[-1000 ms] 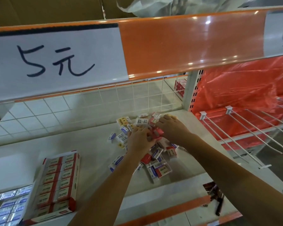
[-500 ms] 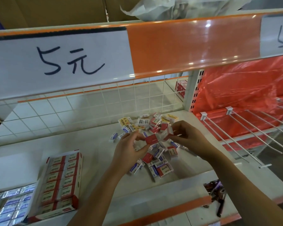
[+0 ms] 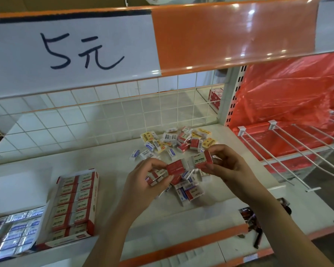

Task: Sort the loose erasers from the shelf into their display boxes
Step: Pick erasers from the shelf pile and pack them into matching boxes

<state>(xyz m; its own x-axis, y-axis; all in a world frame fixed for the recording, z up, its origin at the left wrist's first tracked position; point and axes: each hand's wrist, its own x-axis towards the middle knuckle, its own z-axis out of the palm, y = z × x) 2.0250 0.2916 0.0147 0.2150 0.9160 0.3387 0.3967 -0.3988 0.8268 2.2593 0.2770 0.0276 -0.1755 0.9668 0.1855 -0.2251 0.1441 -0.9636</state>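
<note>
1. Head view, change: both hands have lifted off the pile (image 3: 183,164) since a second ago and now sit above its near part, each with a red eraser drawn from it.
2. Head view, left hand (image 3: 148,182): fingers and thumb curled round a red eraser (image 3: 175,166) held by its ends, with what appear to be more erasers tucked in the palm below it.
3. Head view, right hand (image 3: 227,164): thumb and fingertips pinch a second eraser (image 3: 201,159), marked 2B, just right of the first; the two nearly touch.
4. Step in hand, judged: gathering matching red erasers before boxing.
5. Next move, judged: carry them well left of the grip to the red box (image 3: 75,205), which looks nearly full; align them with its rows. The blue box (image 3: 14,232) lies further left, for the blue erasers remaining in the pile.
</note>
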